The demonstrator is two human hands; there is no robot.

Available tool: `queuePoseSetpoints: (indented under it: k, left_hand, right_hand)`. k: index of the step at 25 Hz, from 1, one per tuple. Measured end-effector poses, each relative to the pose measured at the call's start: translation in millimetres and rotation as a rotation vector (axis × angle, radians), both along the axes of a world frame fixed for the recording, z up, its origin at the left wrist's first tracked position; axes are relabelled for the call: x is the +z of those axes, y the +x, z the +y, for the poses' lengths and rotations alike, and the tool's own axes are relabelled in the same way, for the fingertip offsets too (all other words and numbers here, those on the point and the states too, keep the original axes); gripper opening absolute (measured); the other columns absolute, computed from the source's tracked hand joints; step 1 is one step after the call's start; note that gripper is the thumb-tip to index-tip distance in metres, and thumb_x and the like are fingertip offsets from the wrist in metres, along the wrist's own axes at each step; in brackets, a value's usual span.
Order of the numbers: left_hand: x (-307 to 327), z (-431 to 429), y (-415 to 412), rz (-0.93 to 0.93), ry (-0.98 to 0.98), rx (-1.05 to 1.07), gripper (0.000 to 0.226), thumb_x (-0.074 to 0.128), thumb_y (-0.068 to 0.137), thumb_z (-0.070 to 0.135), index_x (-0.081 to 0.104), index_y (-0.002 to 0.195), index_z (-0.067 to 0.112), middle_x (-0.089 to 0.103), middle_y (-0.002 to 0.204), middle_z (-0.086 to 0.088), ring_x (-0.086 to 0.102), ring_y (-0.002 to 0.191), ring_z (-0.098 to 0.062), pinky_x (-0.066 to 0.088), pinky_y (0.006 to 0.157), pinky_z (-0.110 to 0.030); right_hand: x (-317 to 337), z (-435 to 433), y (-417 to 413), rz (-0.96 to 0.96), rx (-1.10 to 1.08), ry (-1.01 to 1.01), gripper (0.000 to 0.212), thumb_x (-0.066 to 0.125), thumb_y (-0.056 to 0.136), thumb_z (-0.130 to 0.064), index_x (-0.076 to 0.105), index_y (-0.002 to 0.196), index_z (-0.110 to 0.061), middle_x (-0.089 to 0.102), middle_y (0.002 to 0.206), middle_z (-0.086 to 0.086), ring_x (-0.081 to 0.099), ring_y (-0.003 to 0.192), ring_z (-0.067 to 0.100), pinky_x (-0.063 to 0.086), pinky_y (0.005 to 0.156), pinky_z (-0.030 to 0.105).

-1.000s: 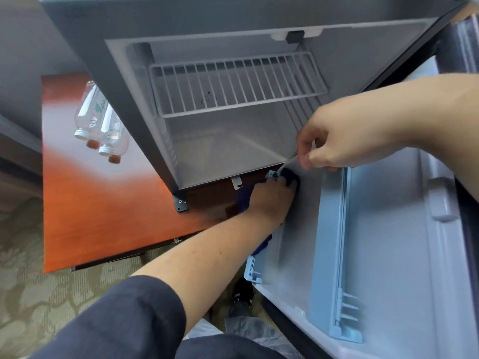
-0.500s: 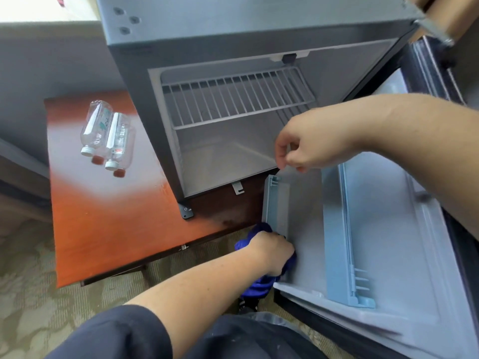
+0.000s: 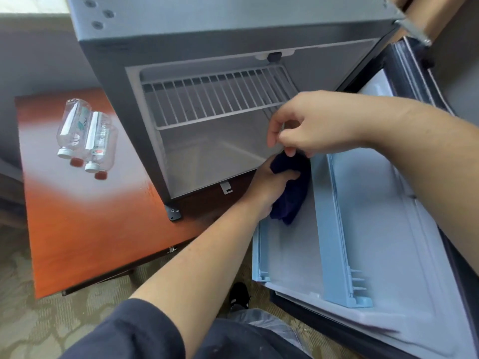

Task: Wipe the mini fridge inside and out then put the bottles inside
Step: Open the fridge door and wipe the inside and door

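Head view. The left hand [image 3: 274, 186] grips a bunched dark blue cloth [image 3: 293, 195] and presses it against the pale inner liner of the open door [image 3: 388, 203]. The cloth sits in the door pocket left of the light blue rail [image 3: 334, 229], at the end nearest the cabinet of the mini fridge [image 3: 233, 35]. The right hand [image 3: 311, 125] hangs just above the cloth with its fingers curled. Their tips meet or nearly meet the cloth's top, but I cannot tell whether they pinch it.

This looks like the door-liner stage of the wipe. To do it well, I would spread the cloth flatter and draw it along the pocket away from the cabinet. I would then push a fold into the corners beside the rail, where grime tends to collect. The right hand would serve best bracing the door so it does not swing under pressure.

Beyond both hands the cabinet stands open, with nothing visible on its wire shelf [image 3: 215, 99] or floor.

The fridge rests on a glossy red-brown wooden surface [image 3: 90, 229] that stretches off left of the left hand. The clear bottles [image 3: 85, 138] lie there on their sides, touching one another, well to the left of both hands and not yet inside. Patterned carpet [image 3: 39, 320] shows beneath the left forearm and its dark sleeve [image 3: 134, 330].
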State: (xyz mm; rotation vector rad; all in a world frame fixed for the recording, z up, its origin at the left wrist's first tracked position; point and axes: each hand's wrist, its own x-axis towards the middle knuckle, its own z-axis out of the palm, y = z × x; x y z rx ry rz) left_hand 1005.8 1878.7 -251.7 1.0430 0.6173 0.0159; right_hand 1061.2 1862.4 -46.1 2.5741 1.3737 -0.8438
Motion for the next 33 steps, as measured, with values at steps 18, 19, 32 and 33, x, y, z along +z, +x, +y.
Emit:
queuePoseSetpoints:
  k: [18,19,32,33]
  left_hand:
    - [-45.4,-82.0,-92.4,-0.023,0.651,-0.824,0.039,0.058,0.086,0.013,0.068,0.122,0.021,0.072,0.119,-0.002,0.065,0.111,-0.024,0.053,0.097,-0.035]
    - [-51.5,-84.5,-86.2,0.027,0.677,-0.821,0.036,0.056,0.087,0.015,0.066,0.122,0.018,0.071,0.119,-0.005,0.064,0.111,-0.027,0.053,0.095,-0.038]
    - [-7.2,-31.3,-22.8,0.105,0.213,-0.384,0.041,0.067,0.093,0.007,0.064,0.133,0.018,0.072,0.111,-0.003,0.068,0.100,-0.022,0.056,0.085,-0.030]
    - [-5.1,-26.8,-31.0,0.088,0.131,-0.329,0.038,0.069,0.091,0.006,0.067,0.128,0.017,0.074,0.108,-0.004,0.071,0.100,-0.025,0.059,0.088,-0.033]
  right_hand:
    - [-6.6,-15.4,11.6,0.030,-0.036,0.033,0.026,0.049,0.093,-0.019,0.070,0.092,-0.035,0.075,0.076,-0.015,0.070,0.062,0.008,0.045,0.063,0.026]
    - [-6.8,-18.0,13.6,0.031,-0.043,0.033,0.026,0.050,0.093,-0.019,0.071,0.092,-0.035,0.075,0.076,-0.015,0.070,0.062,0.009,0.044,0.061,0.025]
    - [-11.6,-25.3,16.3,0.045,0.039,0.022,0.024,0.051,0.094,-0.021,0.069,0.089,-0.036,0.075,0.074,-0.012,0.062,0.056,-0.006,0.053,0.067,0.029]
    - [-11.2,-26.8,16.4,0.030,0.047,0.006,0.024,0.052,0.093,-0.021,0.069,0.089,-0.036,0.075,0.074,-0.011,0.062,0.059,-0.003,0.052,0.067,0.029]
